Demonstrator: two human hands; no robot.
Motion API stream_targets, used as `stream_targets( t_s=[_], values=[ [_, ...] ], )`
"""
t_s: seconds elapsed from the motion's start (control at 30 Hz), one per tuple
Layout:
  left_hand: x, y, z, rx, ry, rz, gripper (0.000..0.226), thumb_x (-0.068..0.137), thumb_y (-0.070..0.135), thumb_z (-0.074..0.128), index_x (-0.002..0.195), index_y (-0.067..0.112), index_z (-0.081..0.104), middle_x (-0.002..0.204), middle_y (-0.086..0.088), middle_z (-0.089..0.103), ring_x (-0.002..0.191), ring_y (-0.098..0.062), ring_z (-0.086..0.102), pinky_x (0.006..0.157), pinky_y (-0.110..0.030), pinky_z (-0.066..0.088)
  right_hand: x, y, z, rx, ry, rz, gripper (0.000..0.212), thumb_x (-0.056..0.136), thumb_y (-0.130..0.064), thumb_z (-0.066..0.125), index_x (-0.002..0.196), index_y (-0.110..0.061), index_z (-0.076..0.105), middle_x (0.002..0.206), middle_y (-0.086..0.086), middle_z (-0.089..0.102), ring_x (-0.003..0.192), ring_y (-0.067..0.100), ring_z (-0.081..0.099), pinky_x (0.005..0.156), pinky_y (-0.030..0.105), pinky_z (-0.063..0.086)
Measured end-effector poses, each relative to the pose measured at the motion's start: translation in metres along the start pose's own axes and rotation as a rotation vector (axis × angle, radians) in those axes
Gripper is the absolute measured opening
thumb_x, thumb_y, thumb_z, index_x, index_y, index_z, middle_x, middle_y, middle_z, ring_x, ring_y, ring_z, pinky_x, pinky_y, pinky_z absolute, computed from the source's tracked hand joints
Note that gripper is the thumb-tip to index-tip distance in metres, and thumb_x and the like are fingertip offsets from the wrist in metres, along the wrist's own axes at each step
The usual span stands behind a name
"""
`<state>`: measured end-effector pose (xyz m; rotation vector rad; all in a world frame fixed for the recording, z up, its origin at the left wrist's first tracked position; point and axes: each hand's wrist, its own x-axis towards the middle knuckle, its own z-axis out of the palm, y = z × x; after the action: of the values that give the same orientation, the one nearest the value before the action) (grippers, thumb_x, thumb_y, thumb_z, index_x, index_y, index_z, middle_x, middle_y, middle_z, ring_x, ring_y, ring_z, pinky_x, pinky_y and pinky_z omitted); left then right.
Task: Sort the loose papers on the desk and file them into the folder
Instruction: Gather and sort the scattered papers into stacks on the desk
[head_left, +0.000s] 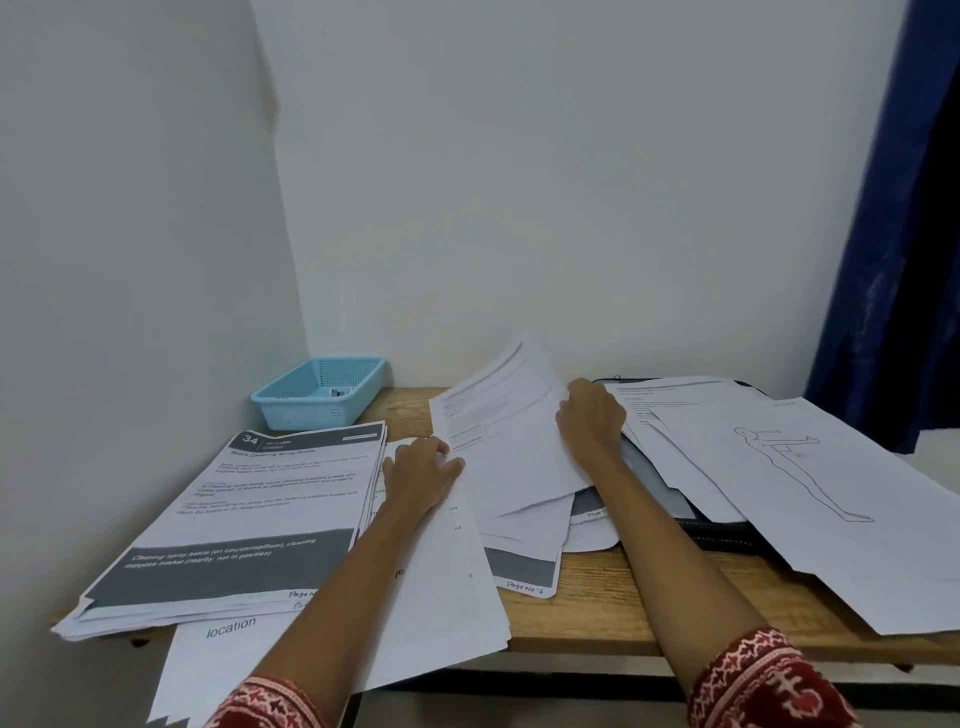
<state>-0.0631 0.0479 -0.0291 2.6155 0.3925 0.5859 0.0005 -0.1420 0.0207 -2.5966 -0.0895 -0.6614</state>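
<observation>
Loose printed papers cover the wooden desk (597, 597). A squared stack topped by a page numbered 34 (260, 509) lies at the left. My left hand (423, 467) rests on the sheets just right of that stack. My right hand (592, 415) grips the right edge of a white sheet (498, 431) that is lifted and tilted above a messy middle pile (524, 551). A dark folder (717, 530) lies at the right, mostly hidden under sheets, one with a line drawing of a figure (810, 478).
A light blue plastic basket (322, 392) stands in the back left corner against the white wall. A blue curtain (893, 234) hangs at the right. Several sheets overhang the desk's front edge at the left (228, 654) and at the right.
</observation>
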Motion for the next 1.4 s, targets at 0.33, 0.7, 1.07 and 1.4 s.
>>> stream_targets(
  t_s=[0.33, 0.7, 1.07, 1.4],
  values=[
    [0.009, 0.007, -0.024, -0.738, 0.112, -0.143, 0.039, 0.092, 0.048, 0.047, 0.108, 0.015, 0.059, 0.108, 0.0, 0.059, 0.102, -0.019, 0.055, 0.088, -0.031, 0.041, 0.014, -0.001, -0.023, 0.806, 0.46, 0.032, 0.012, 0.098, -0.009, 0.046, 0.09, -0.003, 0.053, 0.077, 0.009, 0.053, 0.069, 0.022, 0.046, 0.062, 0.026, 0.033],
    [0.006, -0.002, -0.04, -0.841, 0.138, -0.404, 0.04, 0.091, -0.003, 0.047, 0.13, 0.005, 0.049, 0.129, -0.012, 0.055, 0.113, -0.031, 0.053, 0.086, -0.031, 0.041, -0.001, -0.002, -0.003, 0.088, -0.218, 0.046, 0.047, 0.094, -0.048, 0.047, 0.113, -0.007, 0.057, 0.115, 0.011, 0.06, 0.11, 0.029, 0.056, 0.081, 0.03, 0.039],
    [0.016, -0.022, -0.045, -0.756, 0.207, -0.501, 0.036, 0.09, -0.003, 0.048, 0.126, -0.002, 0.05, 0.128, -0.017, 0.055, 0.118, -0.034, 0.051, 0.094, -0.034, 0.04, 0.0, -0.003, 0.011, 0.143, -0.4, 0.147, 0.083, 0.073, -0.027, 0.079, 0.138, -0.006, 0.032, 0.129, 0.01, 0.054, 0.113, 0.028, 0.057, 0.08, 0.032, 0.05],
    [0.01, -0.019, -0.047, -0.741, 0.123, -0.509, 0.035, 0.091, -0.004, 0.046, 0.126, -0.001, 0.051, 0.129, -0.017, 0.054, 0.119, -0.035, 0.049, 0.097, -0.039, 0.04, 0.01, 0.009, 0.003, 0.386, -0.003, 0.158, 0.026, 0.081, 0.004, 0.048, 0.061, -0.011, 0.041, 0.072, 0.006, 0.05, 0.065, 0.027, 0.045, 0.047, 0.026, 0.024]
  ],
)
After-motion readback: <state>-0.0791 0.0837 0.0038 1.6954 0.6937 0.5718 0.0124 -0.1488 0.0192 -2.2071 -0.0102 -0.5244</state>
